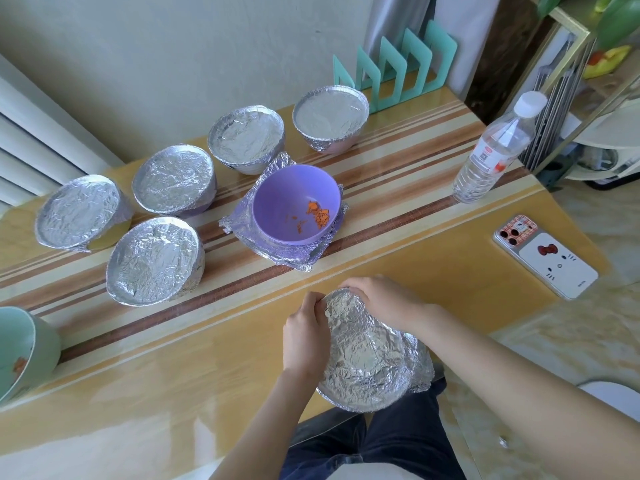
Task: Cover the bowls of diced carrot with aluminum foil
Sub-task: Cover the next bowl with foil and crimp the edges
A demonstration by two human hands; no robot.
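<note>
1. Setting: a glossy striped tabletop (173,375) set against a pale wall. A teal rack (394,64), a water bottle (491,147) and a phone (543,256) are at its far and right sides.
2. Done: five covered bowls stand at the back left, each with foil tight over its rim: (81,211), (173,178), (246,138), (330,117) and (154,261).
3. In hand: the near bowl (367,393) sits at the front edge of the tabletop, its foil cover (360,348) already draped over the top.
   - The left grip (304,334) has curled fingers pinching the foil at the rim's left side.
   - The right grip (381,303) curls over the far rim, pressing the foil down.
   - Judged stage: crimping the edge, nearly finished.
4. Left to do:
   - The purple bowl (294,202) is open, with diced carrot (320,214) showing. It rests on spare foil sheets (284,258).
   - The green bowl (24,348) at the left edge is also uncovered.
5. Hard to tell:
   - The green bowl is cut off by the frame, and only a trace of orange shows inside.
   - The contents of every covered bowl are hidden.
   - How many foil sheets lie in the stack is unclear.
   - The near bowl's own colour cannot be seen.
</note>
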